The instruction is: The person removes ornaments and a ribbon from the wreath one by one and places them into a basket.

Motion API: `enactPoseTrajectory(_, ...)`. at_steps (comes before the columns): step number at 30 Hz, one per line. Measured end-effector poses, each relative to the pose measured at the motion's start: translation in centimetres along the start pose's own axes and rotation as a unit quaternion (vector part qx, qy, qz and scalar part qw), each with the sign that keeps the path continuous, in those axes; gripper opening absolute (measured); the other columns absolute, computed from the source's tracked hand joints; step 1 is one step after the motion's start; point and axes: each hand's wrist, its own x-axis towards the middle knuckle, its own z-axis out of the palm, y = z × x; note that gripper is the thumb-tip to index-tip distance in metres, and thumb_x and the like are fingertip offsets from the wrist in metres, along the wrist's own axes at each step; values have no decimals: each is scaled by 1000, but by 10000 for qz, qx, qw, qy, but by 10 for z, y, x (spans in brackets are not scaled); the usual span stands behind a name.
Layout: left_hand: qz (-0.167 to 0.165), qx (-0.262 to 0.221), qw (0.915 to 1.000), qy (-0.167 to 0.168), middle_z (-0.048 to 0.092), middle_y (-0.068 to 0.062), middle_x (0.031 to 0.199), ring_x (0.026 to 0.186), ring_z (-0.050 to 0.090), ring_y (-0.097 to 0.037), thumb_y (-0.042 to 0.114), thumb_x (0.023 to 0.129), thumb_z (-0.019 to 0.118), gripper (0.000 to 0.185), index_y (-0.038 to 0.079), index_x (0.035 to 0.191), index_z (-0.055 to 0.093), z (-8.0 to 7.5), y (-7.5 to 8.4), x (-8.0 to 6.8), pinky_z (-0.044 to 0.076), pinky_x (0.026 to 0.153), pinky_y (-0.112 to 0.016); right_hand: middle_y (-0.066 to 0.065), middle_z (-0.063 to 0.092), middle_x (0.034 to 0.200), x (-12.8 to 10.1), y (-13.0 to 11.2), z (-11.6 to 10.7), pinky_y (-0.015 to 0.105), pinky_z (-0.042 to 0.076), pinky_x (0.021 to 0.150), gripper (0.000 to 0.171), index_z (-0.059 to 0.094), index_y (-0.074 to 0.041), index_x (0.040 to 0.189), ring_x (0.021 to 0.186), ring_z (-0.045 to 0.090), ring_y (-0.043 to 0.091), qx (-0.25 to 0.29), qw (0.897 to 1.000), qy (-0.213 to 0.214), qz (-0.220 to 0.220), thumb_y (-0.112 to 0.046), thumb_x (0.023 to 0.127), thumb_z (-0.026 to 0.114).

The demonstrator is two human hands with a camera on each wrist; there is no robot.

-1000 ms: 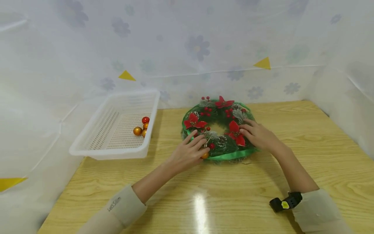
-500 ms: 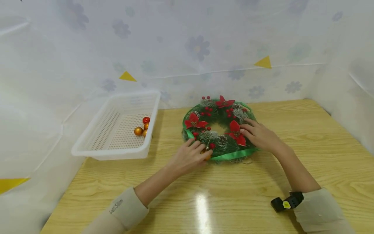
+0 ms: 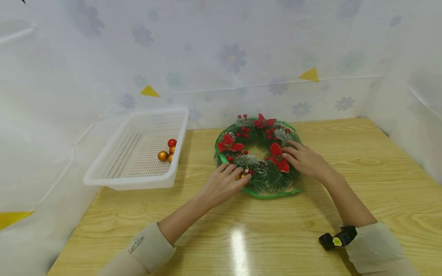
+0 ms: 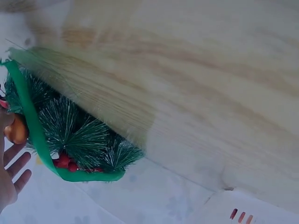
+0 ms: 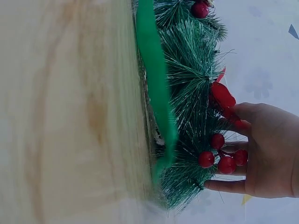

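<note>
A green Christmas wreath (image 3: 276, 181) with red poinsettias, berries, pine cones and frosted sprigs lies on the wooden table. At its front left, my left hand (image 3: 222, 183) pinches a shiny gold Christmas ball (image 3: 242, 176) between thumb and finger; in the left wrist view the gold ball (image 4: 17, 129) sits beside the green ribbon (image 4: 38, 140). My right hand (image 3: 305, 159) rests on the wreath's right side, fairly straight fingers among the needles and thumb at a red poinsettia (image 5: 223, 95). A loop of green ribbon (image 3: 271, 196) runs round the wreath's outer edge and hangs low at the front.
To the left stands a white perforated plastic basket (image 3: 126, 180). Inside it, several gold balls (image 3: 163, 156) and a red ball (image 3: 172, 142) are gathered at the right wall. A pale flowered sheet (image 3: 233, 57) with yellow triangles hangs behind the table (image 3: 207, 237).
My left fingers have drawn in around the gold ball, lifting it slightly. The ribbon at the wreath's front has slipped down off the needles toward the table. The right hand stays in place.
</note>
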Motion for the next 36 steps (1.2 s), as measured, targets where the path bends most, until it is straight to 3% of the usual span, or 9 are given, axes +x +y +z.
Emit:
enactPoseTrajectory(9, -85, -287, 9990, 332, 61, -5, 103, 91, 58, -19, 21, 86, 62, 24, 18, 110, 66, -1, -2, 7, 47, 81, -29, 30, 25, 140, 2, 1, 1, 63, 19, 99, 48, 47, 5, 130, 127, 22, 47, -34, 10000, 3, 1, -31, 101, 33)
enactPoseTrajectory(18, -125, -772, 9967, 238, 58, -11, 109, 96, 57, -22, 12, 83, 64, 30, 12, 113, 63, -5, -2, 18, 48, 83, -29, 30, 26, 140, 3, 2, 3, 63, 19, 99, 47, 48, 4, 129, 128, 22, 46, -37, 10000, 14, 10, -31, 101, 34)
enactPoseTrajectory(26, -140, -644, 9964, 531, 57, -13, 113, 101, 56, -23, 10, 85, 63, 24, 12, 109, 64, -2, -4, 28, 48, 84, -30, 30, 25, 140, 3, 2, 3, 63, 19, 99, 48, 47, 4, 130, 127, 22, 47, -68, 10000, -4, 62, -32, 101, 34)
enactPoseTrajectory(36, -110, -638, 9969, 447, 55, -11, 111, 98, 55, -22, 10, 87, 62, 24, 14, 110, 66, -2, -7, 36, 47, 84, -30, 30, 25, 140, 2, 1, 3, 63, 22, 98, 47, 47, 3, 130, 126, 24, 49, -88, 9999, 12, 70, -31, 101, 34)
